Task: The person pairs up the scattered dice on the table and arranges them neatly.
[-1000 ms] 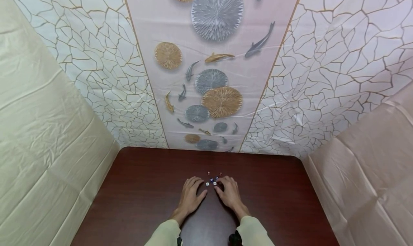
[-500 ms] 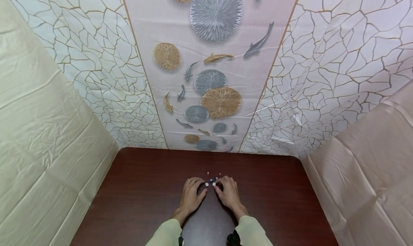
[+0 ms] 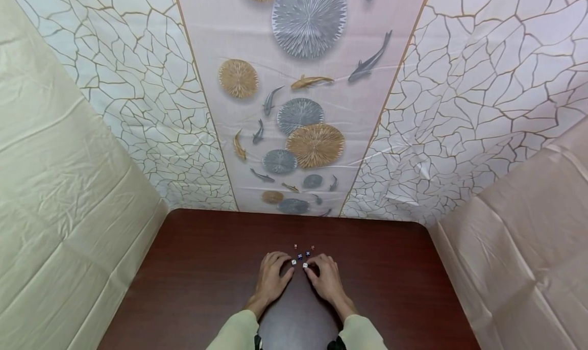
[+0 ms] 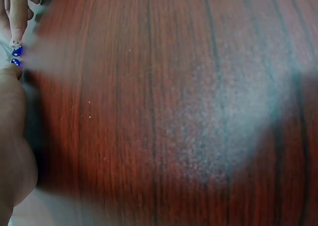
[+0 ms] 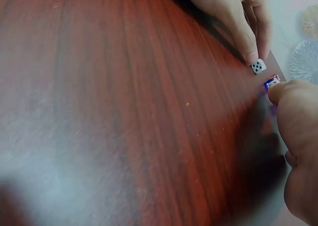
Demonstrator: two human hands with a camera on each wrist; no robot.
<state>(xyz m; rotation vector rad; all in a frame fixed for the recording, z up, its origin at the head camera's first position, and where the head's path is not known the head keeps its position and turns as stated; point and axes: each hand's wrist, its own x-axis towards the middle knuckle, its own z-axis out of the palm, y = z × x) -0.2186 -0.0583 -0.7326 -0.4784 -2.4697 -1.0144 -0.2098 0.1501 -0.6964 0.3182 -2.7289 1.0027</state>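
My left hand (image 3: 270, 277) is at the middle of the table, its thumb and index fingertip at a small white die (image 3: 294, 262). In the right wrist view, this white die (image 5: 258, 66) shows black pips right under the left fingertips. Opposite it, my right hand (image 3: 326, 276) pinches a second white die (image 3: 305, 265) between thumb and index finger. Just beyond lie two blue dice, the left blue die (image 3: 300, 256) and the right blue die (image 3: 308, 253). Farther back sit two red dice, a left red die (image 3: 295, 246) and a right red die (image 3: 313, 247).
The dark reddish-brown wooden table (image 3: 202, 278) spans the lower view. Behind it hangs a patterned cloth (image 3: 298, 186) with fish and round motifs. Plain beige cloth walls enclose the left side (image 3: 69, 197) and the right side (image 3: 514, 248).
The right hand has drawn its white die slightly toward me, away from the blue dice. The left hand and the other dice look still, apart from a small camera shift.
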